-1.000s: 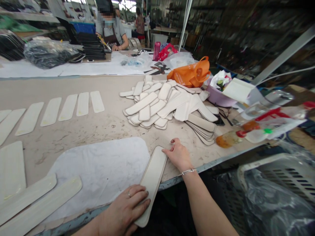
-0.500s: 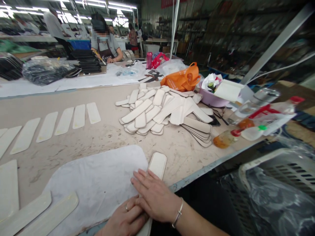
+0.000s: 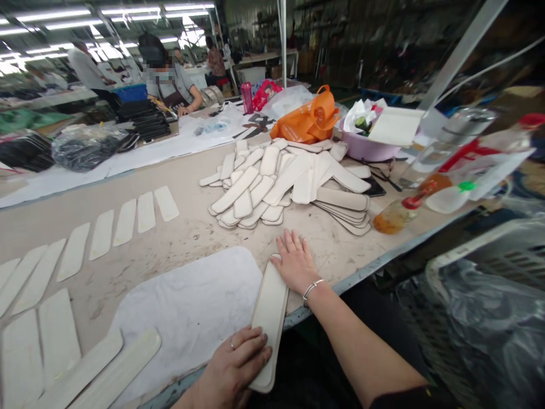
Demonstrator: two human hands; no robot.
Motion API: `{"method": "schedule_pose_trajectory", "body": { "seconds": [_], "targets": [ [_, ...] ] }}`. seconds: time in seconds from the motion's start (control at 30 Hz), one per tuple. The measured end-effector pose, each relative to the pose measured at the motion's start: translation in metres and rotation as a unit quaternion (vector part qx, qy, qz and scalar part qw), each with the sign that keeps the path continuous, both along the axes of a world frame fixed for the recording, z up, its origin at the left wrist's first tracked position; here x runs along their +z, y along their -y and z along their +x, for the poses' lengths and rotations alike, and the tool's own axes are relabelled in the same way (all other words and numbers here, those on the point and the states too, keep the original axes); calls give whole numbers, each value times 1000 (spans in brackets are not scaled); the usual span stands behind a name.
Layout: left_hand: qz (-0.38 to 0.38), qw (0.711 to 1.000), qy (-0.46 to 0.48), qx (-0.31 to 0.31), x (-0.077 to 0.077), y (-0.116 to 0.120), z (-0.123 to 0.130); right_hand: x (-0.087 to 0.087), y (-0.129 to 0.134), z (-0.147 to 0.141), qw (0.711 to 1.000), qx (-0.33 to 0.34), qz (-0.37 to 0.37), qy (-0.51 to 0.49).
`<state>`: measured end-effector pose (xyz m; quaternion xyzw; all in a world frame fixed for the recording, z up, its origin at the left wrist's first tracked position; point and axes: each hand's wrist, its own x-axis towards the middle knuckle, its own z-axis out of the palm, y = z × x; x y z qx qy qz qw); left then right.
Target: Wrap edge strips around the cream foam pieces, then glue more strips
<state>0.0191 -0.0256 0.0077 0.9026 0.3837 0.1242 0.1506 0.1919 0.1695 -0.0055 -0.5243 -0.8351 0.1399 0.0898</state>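
Observation:
A long cream padded strip (image 3: 269, 309) with rounded ends lies slanted at the table's front edge, its near end sticking out past the edge. My left hand (image 3: 238, 363), with a ring on one finger, is closed on the left side of that near end; its thumb is hidden. At the far end, my right hand (image 3: 296, 264) lies flat with fingers spread, its thumb touching the strip's corner. To the left, a white rounded sheet (image 3: 187, 307) is spread on the table, and loose cream strips (image 3: 136, 355) overlap its left part.
Beyond my hands rises a heap of cream strips (image 3: 255, 193). More strips (image 3: 102, 234) lie in a row at left. An orange bag (image 3: 304, 122), a purple basin (image 3: 361, 149) and bottles (image 3: 395, 215) stand rightward. A plastic-lined crate (image 3: 489, 272) is below; a co-worker (image 3: 170, 91) sits across.
My right hand has slid forward along the strip to its far end, uncovering the middle. The left hand stays at the near end. The view has shifted slightly.

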Motion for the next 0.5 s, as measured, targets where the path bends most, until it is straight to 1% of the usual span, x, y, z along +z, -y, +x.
{"method": "schedule_pose_trajectory", "body": {
  "seconds": [0.07, 0.1, 0.17, 0.23, 0.3, 0.37, 0.43, 0.5],
  "targets": [
    [4, 1000, -12, 0, 4, 0, 1, -2, -4, 3, 999, -49, 10, -12],
    [9, 1000, -14, -1, 5, 1, 1, -2, -6, 5, 998, -63, 17, -21],
    [21, 1000, -14, 0, 4, 3, 0, 0, -8, 10, 996, -62, 35, -51],
    [40, 999, -3, 0, 2, 5, -1, 3, -9, 16, 992, -54, 41, -106],
    [70, 997, 19, 14, 1, 7, -2, 6, -7, 22, 981, -58, 27, -181],
    [100, 993, 45, 46, 2, 9, -1, 8, -5, 26, 966, -65, -3, -252],
    [120, 988, 73, 72, 6, 10, 1, 11, -2, 29, 950, -62, -32, -305],
    [131, 983, 101, 80, 13, 9, 2, 15, 2, 31, 937, -65, -48, -339]
  ]
}}
